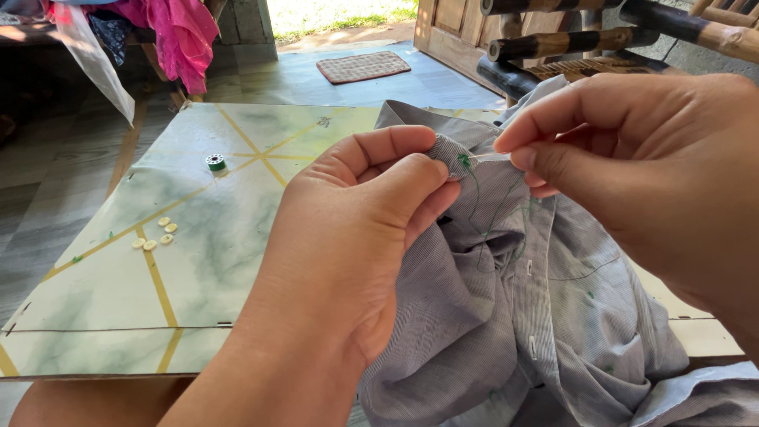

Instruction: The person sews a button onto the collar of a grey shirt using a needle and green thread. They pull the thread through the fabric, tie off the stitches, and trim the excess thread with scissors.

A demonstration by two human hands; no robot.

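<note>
At the far left, pink cloth [178, 35] and a pale plastic sheet [95, 63] hang from a bench above a grey tiled floor. A flat board [103, 292] with a green-and-white marbled face and thin yellow lines lies across the person's lap; on it a small spool of green thread [216, 163] stands upright, and nearer the left edge five small cream buttons [156, 235] lie in a loose cluster, well apart from the spool. Right of these, the left hand [348, 261] pinches a fold of the finely striped grey shirt [522, 316] between thumb and closed fingers, holding it raised, where a knot of green stitching shows. A strand of green thread [478, 205] loops down from that spot over the soft, crumpled cloth, which heaps over the board's right half. The right hand [648, 166] meets the fold from the right, thumb and forefinger pressed together on a thin needle [494, 157], barely visible. Behind, a checked mat [364, 66] lies on the floor, and dark bamboo furniture [577, 39] stands at the upper right.
</note>
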